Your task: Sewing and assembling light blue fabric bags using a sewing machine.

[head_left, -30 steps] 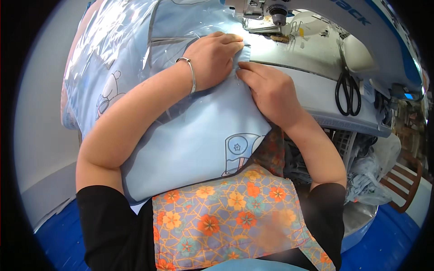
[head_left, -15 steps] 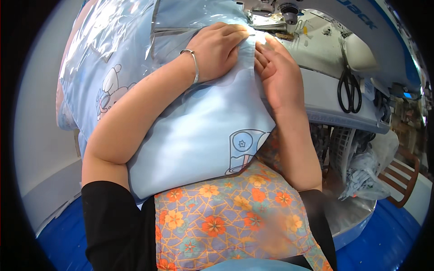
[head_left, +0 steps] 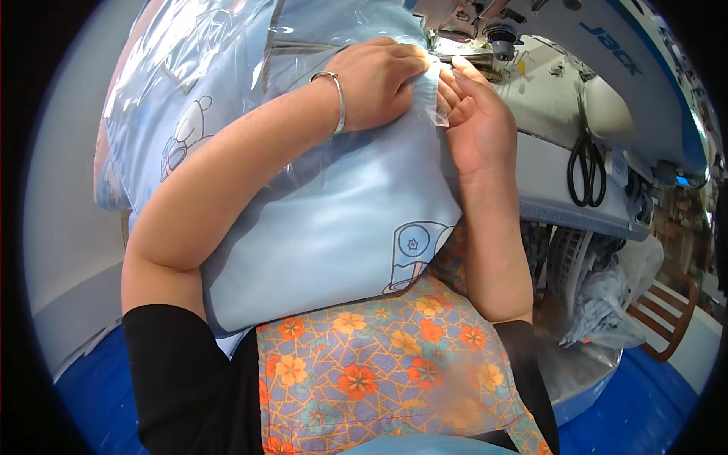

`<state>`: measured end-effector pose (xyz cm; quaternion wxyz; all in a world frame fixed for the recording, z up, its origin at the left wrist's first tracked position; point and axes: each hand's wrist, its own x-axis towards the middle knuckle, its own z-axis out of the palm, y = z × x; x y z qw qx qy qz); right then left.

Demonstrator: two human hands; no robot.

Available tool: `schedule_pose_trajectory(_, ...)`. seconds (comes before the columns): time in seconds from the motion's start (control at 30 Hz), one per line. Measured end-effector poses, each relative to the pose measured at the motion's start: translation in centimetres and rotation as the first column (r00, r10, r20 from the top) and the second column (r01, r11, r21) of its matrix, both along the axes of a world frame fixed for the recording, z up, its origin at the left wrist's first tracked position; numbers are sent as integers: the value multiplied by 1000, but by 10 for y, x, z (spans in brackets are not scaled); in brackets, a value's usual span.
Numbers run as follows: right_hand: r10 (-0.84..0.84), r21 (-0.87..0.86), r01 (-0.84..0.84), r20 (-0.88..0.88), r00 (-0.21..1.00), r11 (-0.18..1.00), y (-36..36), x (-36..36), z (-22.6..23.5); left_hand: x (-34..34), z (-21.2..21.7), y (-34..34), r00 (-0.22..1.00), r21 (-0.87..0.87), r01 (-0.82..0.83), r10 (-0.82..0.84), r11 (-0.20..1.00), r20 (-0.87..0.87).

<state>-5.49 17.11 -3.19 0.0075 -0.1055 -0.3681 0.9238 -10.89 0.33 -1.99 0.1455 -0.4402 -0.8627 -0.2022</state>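
Light blue fabric (head_left: 334, 227) with printed cartoon figures spreads over my lap and up onto the machine bed. Clear plastic film (head_left: 220, 45) lies across its upper left part, glossy and creased. My left hand (head_left: 379, 83) presses on the fabric near its right edge, fingers bent together and gripping it. On the other side of that edge is my right hand (head_left: 481, 121), palm turned inward and fingers curled against the cloth; a small clear plastic corner shows beside them. Both sets of fingertips are close to the sewing machine (head_left: 504, 45), partly hidden by glare and cloth.
Black-handled scissors (head_left: 586, 171) lie on the machine table, right of my right forearm. Below the table are a white plastic basket (head_left: 567, 265) and a clear bag (head_left: 607, 296) with scraps. A brown wooden stool (head_left: 667, 318) stands at the right. A floral apron (head_left: 379, 356) covers my lap.
The view has shifted a little, so the machine and scissors appear lower. Both hands remain at the fabric edge. A clear plastic corner now shows by the right fingers.
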Motion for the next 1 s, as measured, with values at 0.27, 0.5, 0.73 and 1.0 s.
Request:
schedule_pose_trajectory(0.27,6,33,-6,1,1000,999,1,0,7,-3,4,3,999,-40,-26,27,999,21)
schedule_pose_trajectory(0.5,22,46,-19,-51,998,999,6,14,12,4,0,11,998,-171,-59,55,984,-30)
schedule_pose_trajectory(0.73,-38,362,96,-164,986,927,28,14,6,-2,-5,6,993,-129,-31,16,991,-117)
schedule_pose_trajectory(1.0,-12,811,241,-277,961,532,45,-18,24,-6,-7,6,990,-108,-28,13,994,-138)
